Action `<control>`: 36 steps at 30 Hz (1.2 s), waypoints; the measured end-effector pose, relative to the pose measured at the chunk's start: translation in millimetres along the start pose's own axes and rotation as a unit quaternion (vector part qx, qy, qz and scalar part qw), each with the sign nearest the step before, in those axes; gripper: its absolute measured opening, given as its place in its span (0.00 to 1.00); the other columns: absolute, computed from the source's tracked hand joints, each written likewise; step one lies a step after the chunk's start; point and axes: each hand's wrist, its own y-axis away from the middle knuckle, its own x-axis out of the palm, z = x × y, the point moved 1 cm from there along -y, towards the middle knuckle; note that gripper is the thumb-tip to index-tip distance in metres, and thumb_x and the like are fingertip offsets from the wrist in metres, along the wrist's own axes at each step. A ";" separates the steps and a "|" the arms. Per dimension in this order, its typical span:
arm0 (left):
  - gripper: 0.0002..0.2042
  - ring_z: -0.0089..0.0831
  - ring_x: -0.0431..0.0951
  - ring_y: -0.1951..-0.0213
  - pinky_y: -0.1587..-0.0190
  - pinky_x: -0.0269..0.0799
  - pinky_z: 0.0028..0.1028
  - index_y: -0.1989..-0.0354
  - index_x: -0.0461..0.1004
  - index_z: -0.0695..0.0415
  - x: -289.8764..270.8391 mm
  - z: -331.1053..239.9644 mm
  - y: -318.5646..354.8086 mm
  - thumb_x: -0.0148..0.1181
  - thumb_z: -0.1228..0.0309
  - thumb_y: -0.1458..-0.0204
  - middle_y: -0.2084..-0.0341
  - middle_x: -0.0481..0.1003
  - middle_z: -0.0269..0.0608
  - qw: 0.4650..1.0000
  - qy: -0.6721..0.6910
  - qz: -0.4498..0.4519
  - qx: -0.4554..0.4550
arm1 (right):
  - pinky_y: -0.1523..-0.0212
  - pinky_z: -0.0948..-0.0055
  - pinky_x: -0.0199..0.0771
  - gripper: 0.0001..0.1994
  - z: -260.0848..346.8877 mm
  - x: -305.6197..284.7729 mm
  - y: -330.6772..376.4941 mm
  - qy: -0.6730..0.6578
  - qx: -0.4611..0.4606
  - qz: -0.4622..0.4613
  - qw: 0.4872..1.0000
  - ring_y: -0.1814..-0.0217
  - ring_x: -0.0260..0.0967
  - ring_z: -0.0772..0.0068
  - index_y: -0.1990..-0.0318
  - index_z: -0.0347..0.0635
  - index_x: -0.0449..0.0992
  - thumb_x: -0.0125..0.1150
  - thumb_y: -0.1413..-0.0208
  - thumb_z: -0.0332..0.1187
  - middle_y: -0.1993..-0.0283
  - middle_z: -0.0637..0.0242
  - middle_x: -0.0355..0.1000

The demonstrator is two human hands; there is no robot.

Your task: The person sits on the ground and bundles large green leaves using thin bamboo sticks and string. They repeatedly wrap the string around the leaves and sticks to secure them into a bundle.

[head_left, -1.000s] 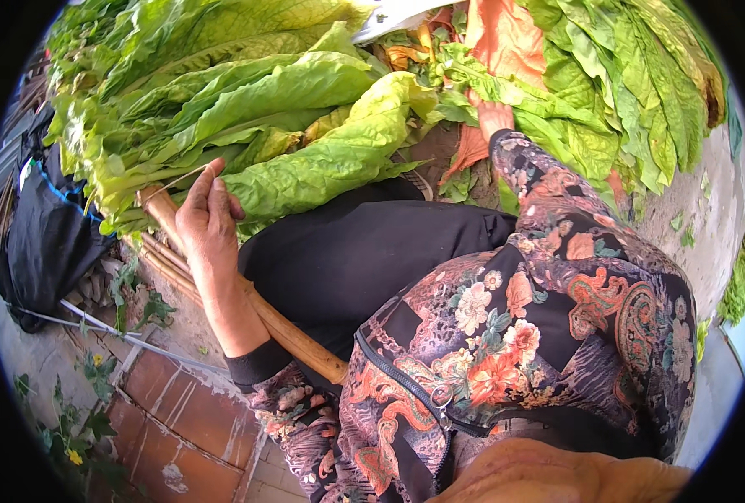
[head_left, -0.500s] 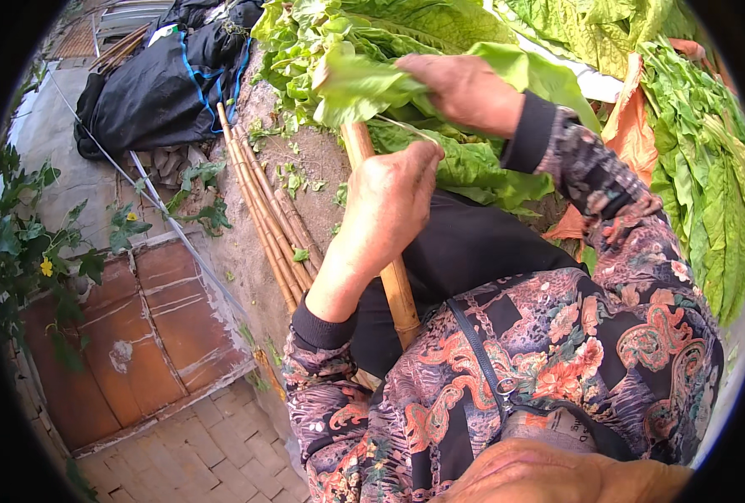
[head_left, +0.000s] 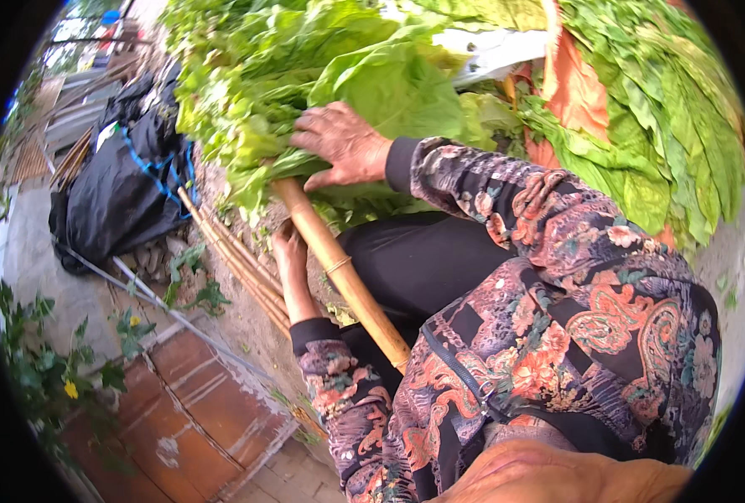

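Observation:
My right hand (head_left: 343,147) lies with its fingers spread on a heap of broad, light green leaves (head_left: 389,84) that look like tobacco. Just below it, a thick bamboo pole (head_left: 339,264) slants from the leaves down to my lap, with a thin cord looped around it. The pole's far end is under the leaves. Low on the pole's left side is my left hand (head_left: 288,256), its fingers partly hidden by the pole and in shadow. Whether it grips anything cannot be made out.
Several thin bamboo canes (head_left: 234,256) lie on the ground left of me. Beyond them is a black sheet bundle (head_left: 112,201) with blue edging. More leaves (head_left: 649,126) are piled at the right beside orange cloth (head_left: 578,84). A rusty brown panel (head_left: 188,419) lies lower left.
My right hand has let go of the leaf it was moving and now presses on the heap. My left hand has dropped from above the pole to its left side. The view has shifted.

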 end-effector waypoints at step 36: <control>0.13 0.11 0.52 0.85 0.83 0.41 0.15 0.56 0.72 0.66 101.5 -158.5 98.7 0.48 0.67 0.39 0.88 0.59 0.26 0.997 -0.017 -0.040 0.070 | 0.60 0.57 0.72 0.22 -209.0 -244.1 357.9 0.218 0.532 0.322 0.752 0.64 0.73 0.50 0.62 0.30 0.71 0.60 0.54 0.45 0.69 0.46 0.73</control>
